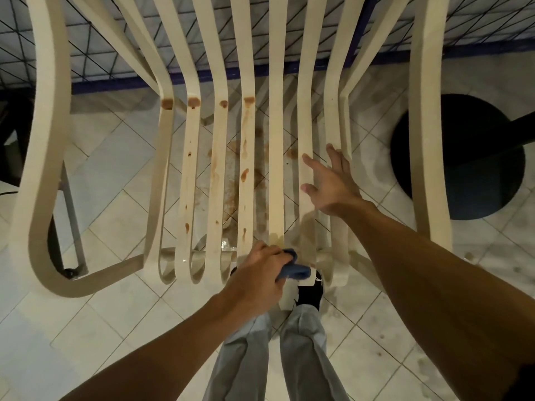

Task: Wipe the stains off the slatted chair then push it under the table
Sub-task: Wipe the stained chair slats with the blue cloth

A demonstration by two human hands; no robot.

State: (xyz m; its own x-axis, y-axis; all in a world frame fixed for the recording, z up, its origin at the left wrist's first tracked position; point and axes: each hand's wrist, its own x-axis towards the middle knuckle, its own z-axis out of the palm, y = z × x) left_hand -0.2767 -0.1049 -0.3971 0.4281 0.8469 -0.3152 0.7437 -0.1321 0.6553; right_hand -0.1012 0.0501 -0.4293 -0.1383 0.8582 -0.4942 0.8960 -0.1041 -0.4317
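Left hand (260,270) grips blue cloth (292,269) at slatted chair's (276,169) front edge; right hand (330,180), fingers spread, rests on seat slats right of brown stains (246,151).

The scene is viewed from a single head-worn camera, aimed steeply downward, close above the slatted chair (276,157) and the tiled floor (121,322).

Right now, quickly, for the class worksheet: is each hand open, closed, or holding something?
Left hand: closed, gripping a blue cloth at the slatted chair front edge.
Right hand: open, fingers spread over the seat, holding nothing.
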